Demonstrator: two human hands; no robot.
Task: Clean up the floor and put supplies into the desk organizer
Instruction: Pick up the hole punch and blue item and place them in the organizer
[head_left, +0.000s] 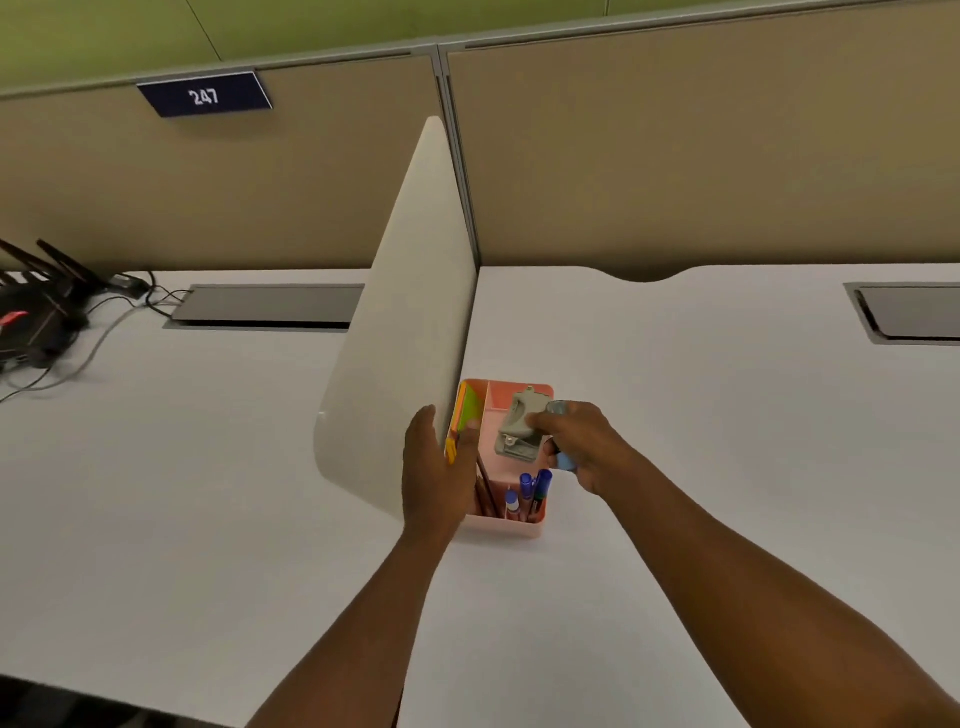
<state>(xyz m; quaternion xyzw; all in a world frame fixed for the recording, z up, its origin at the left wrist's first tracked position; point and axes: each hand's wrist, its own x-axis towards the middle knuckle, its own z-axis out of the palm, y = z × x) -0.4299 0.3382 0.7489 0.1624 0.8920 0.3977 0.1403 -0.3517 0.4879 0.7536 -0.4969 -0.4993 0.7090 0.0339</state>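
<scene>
A pink desk organizer (511, 527) stands on the white desk beside a cream divider panel. My left hand (436, 475) rests against its left side, fingers curled over the rim near the sticky notes (469, 408) and pencils (487, 493). My right hand (584, 447) holds a grey hole punch (517, 426) over the organizer's middle compartment, and a light blue object (565, 461) also sits in that palm. Blue markers (535, 486) and a glue stick (511, 504) stand in the front compartment.
The cream divider panel (405, 322) rises just left of the organizer. A black router (36, 306) with cables sits far left. Two grey cable hatches, one (270, 306) on the left desk and the other (909, 312) on the right desk, lie near the back partition.
</scene>
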